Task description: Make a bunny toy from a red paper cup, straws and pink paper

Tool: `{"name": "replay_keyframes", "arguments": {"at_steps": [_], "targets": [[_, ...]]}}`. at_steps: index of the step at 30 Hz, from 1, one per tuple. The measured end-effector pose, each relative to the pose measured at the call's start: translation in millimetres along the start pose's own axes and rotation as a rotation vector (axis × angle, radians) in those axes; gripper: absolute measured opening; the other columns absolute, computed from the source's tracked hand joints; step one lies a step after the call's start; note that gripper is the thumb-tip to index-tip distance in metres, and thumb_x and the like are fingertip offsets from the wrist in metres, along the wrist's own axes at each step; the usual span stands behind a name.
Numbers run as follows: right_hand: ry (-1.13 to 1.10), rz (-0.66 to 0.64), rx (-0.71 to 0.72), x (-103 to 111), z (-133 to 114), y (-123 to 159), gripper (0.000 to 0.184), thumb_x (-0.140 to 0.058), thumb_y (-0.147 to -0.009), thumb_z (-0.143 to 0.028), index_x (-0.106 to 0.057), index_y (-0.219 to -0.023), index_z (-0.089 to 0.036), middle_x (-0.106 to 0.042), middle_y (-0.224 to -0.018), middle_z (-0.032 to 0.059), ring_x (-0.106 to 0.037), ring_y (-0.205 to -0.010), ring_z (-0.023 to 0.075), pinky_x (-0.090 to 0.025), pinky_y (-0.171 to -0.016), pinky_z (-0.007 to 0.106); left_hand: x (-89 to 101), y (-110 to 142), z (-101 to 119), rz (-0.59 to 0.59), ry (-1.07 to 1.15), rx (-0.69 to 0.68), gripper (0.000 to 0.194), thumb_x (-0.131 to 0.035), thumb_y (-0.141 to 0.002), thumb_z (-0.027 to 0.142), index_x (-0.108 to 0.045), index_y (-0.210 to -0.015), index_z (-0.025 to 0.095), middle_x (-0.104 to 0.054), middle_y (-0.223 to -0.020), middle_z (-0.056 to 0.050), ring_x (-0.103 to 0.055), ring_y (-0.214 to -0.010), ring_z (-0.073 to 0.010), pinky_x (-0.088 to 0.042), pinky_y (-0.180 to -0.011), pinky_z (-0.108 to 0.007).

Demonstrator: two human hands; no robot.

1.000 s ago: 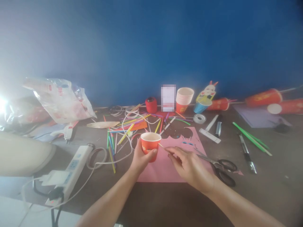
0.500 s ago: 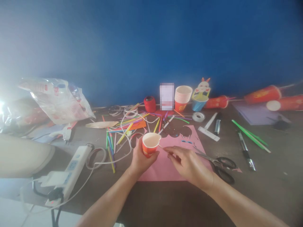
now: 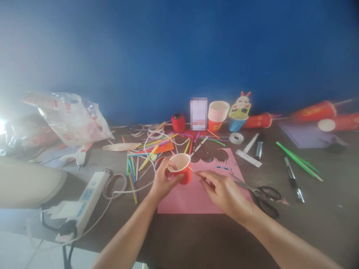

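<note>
My left hand (image 3: 165,181) is closed round the side of a red paper cup (image 3: 184,178), white inside, with its mouth tilted slightly towards me. In my right hand (image 3: 224,192) a thin pale stick (image 3: 192,170) is pinched between thumb and forefinger. Its far end meets the cup's right side just below the rim; whether it goes through the wall I cannot tell. Both hands are above a pink paper sheet (image 3: 179,201) with curved pieces cut from its far edge. Scissors (image 3: 259,192) with black handles lie right of my right hand, partly on the sheet.
Loose coloured straws (image 3: 151,157) and a white cable (image 3: 140,189) lie to the left, near a power strip (image 3: 91,198) and a glue gun (image 3: 80,156). Behind stand stacked cups (image 3: 218,116) and a blue rabbit cup (image 3: 238,123). A tape roll (image 3: 236,138) and pen (image 3: 293,181) lie right.
My left hand has shifted its grip leftwards on the cup, showing more of its red side. The cup has moved slightly right, and the stick now touches its wall.
</note>
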State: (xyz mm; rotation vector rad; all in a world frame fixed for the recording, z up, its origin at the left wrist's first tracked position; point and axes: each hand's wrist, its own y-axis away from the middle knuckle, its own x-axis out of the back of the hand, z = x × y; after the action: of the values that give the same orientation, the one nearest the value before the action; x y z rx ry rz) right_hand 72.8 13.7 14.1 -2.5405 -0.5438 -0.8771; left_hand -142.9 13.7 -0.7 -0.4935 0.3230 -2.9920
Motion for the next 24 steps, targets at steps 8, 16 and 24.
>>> {"name": "replay_keyframes", "arguments": {"at_steps": [8, 16, 24], "targets": [[-0.051, -0.044, 0.007, -1.0, -3.8, 1.9, 0.031, -0.044, -0.087, -0.014, -0.06, -0.112, -0.024, -0.068, -0.106, 0.0028, -0.065, -0.089, 0.0174, -0.051, -0.078, 0.032, 14.2, -3.7, 12.1, -0.048, -0.344, -0.233, 0.012, -0.065, -0.074, 0.03, -0.068, -0.08, 0.02, -0.048, -0.126, -0.01, -0.044, -0.117, -0.028, -0.034, -0.099, -0.044], [-0.107, -0.032, 0.018, -5.6, -9.6, 3.9, 0.031, -0.043, -0.087, -0.013, -0.059, -0.112, -0.024, -0.068, -0.105, 0.0024, -0.065, -0.09, 0.0172, -0.051, -0.078, 0.03, 12.4, 1.1, 15.8, -0.051, -0.412, -0.287, 0.018, -0.06, -0.075, 0.022, -0.068, -0.091, 0.023, -0.069, -0.091, -0.006, -0.053, -0.105, -0.0271, -0.023, -0.104, -0.049], [-0.113, -0.001, 0.024, -8.5, -10.3, 3.0, 0.029, -0.044, -0.087, -0.016, -0.06, -0.111, -0.023, -0.069, -0.104, 0.0029, -0.066, -0.084, 0.0163, -0.052, -0.077, 0.03, 9.6, 3.2, 15.0, 0.034, -0.425, -0.259, 0.013, -0.063, -0.072, 0.027, -0.07, -0.082, 0.025, -0.069, -0.079, -0.004, -0.058, -0.089, -0.0242, -0.024, -0.105, -0.047]]}}
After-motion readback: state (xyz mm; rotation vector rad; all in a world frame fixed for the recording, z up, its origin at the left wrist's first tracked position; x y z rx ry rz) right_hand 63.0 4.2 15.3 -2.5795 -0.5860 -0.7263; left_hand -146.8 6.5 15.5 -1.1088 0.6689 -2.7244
